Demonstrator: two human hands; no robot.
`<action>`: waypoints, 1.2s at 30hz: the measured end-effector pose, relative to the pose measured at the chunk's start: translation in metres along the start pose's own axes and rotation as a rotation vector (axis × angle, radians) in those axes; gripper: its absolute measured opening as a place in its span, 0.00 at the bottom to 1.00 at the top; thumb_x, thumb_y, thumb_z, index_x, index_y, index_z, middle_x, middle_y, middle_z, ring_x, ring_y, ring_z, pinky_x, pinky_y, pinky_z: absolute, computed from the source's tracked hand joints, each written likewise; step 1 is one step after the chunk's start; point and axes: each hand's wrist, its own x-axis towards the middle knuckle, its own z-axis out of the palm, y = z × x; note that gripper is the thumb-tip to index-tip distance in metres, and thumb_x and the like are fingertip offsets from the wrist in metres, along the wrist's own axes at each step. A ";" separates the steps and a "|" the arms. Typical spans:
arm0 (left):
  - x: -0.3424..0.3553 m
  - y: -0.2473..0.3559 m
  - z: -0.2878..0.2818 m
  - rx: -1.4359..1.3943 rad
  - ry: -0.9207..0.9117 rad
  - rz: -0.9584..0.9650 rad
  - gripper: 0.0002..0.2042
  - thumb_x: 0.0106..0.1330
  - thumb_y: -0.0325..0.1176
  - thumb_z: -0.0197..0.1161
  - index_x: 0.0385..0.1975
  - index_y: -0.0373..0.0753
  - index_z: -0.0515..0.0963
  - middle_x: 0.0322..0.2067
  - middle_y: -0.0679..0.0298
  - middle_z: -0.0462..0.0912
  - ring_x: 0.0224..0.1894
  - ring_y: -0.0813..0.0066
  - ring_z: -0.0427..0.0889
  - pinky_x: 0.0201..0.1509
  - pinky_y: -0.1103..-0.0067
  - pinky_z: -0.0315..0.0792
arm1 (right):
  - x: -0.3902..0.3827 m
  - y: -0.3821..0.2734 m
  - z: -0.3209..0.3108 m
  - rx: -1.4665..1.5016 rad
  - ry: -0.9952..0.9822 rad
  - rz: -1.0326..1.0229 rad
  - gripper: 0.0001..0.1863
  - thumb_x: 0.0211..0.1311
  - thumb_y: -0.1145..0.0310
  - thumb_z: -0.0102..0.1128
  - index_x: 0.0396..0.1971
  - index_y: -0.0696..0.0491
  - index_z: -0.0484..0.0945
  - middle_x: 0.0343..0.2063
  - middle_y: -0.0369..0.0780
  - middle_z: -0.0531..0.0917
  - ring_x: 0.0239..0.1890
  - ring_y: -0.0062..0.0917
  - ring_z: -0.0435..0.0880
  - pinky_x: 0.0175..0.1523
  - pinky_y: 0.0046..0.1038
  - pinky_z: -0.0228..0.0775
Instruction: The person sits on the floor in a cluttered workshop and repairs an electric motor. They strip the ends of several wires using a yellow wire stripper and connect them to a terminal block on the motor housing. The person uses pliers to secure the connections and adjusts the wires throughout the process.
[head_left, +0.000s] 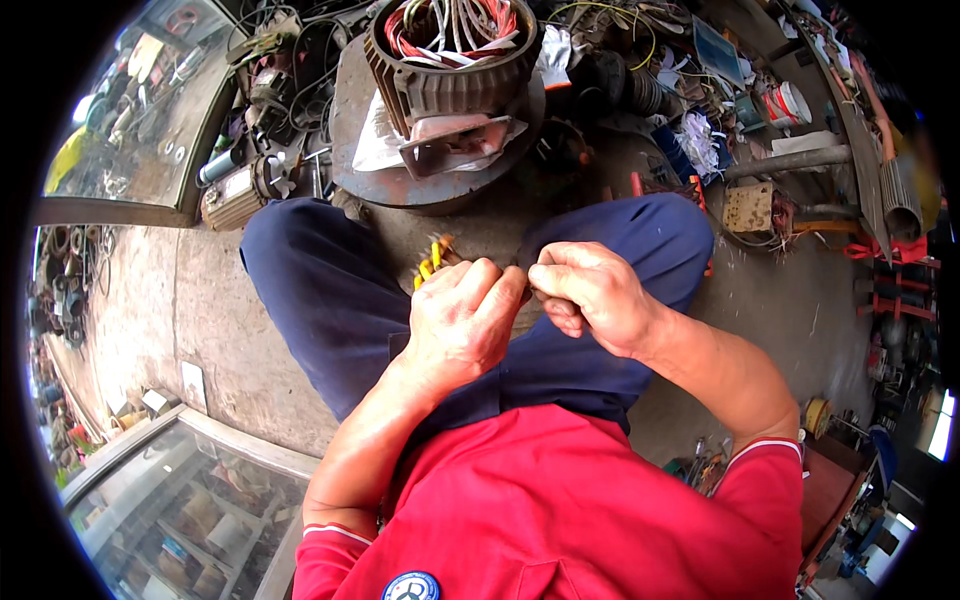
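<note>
My left hand (462, 318) and my right hand (600, 298) meet above my lap, between my spread knees. Both are closed, with fingertips pinched close together. Whatever lies between them is too small or hidden to make out. Just past my left knuckles a yellow-handled tool (428, 268) shows; I cannot tell whether my left hand touches it. Beyond my knees stands a ribbed motor housing (455, 88) with red and white wires (450, 30) coiled in its open top. It rests on a round metal stand (375, 185).
A small motor (236, 196) lies left of the stand, among cables. Glass-topped cabinets (190, 500) flank my left side. At the right are a white bucket (788, 105), a blue tray (718, 50), a metal pipe (790, 162) and scattered scrap. A white glove (554, 58) sits behind the housing.
</note>
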 end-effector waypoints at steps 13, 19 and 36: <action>0.013 0.000 -0.020 -0.702 -0.317 -0.400 0.07 0.69 0.30 0.59 0.38 0.32 0.77 0.25 0.57 0.72 0.27 0.60 0.73 0.33 0.71 0.67 | -0.010 -0.027 -0.008 -1.460 0.065 -1.209 0.11 0.50 0.68 0.66 0.22 0.53 0.70 0.21 0.37 0.74 0.25 0.32 0.75 0.29 0.34 0.67; 0.013 0.008 -0.017 -0.355 -0.213 -0.118 0.08 0.58 0.24 0.66 0.37 0.35 0.77 0.23 0.59 0.70 0.23 0.59 0.74 0.24 0.69 0.67 | -0.015 -0.011 -0.001 -0.696 0.001 -0.484 0.17 0.67 0.62 0.53 0.20 0.56 0.68 0.15 0.36 0.70 0.17 0.27 0.70 0.25 0.32 0.65; 0.021 0.009 -0.022 -0.838 -0.262 -0.406 0.10 0.71 0.34 0.58 0.40 0.32 0.78 0.26 0.60 0.72 0.28 0.67 0.72 0.33 0.74 0.67 | -0.014 -0.022 -0.014 -1.304 0.151 -1.389 0.15 0.47 0.74 0.70 0.35 0.57 0.77 0.29 0.41 0.78 0.30 0.36 0.78 0.31 0.34 0.70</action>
